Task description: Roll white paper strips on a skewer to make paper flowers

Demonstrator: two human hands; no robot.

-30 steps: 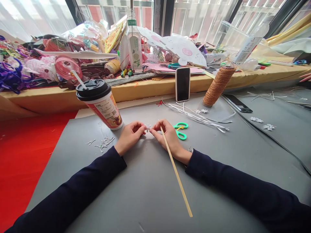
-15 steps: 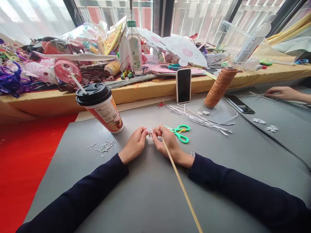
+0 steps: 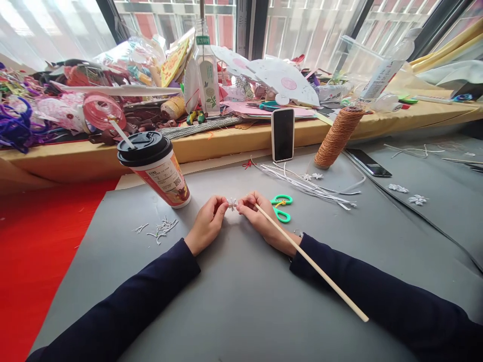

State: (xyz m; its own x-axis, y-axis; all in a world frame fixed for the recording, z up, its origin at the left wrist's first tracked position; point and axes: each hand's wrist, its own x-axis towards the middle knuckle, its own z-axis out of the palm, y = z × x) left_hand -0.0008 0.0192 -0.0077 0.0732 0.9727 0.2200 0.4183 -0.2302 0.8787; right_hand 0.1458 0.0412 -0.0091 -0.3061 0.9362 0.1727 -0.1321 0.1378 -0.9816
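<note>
Between my fingertips is a small white flower-like piece [image 3: 232, 204] at the centre of the head view. My left hand [image 3: 208, 221] pinches its left side. My right hand [image 3: 262, 218] is closed at its right side and also holds a long thin wooden stick [image 3: 315, 265], which slants down to the right over my right sleeve. Green-handled scissors [image 3: 283, 215] lie just beyond my right hand, their blades hidden by it. White cord lengths [image 3: 313, 186] and small white flower pieces [image 3: 312, 176] are farther back on the grey table surface [image 3: 234, 301].
A lidded paper cup [image 3: 162, 173] with a straw stands at left, near white cord scraps [image 3: 164, 229]. Behind are an upright phone [image 3: 283, 134], an orange-brown cord spool [image 3: 339, 137] and a flat phone [image 3: 368, 163]. Craft materials crowd the ledge [image 3: 234, 140].
The stick's lower end has swung to the right and up, now crossing my right forearm. Another person's hand at the far right has left the view. The camera view has shifted slightly.
</note>
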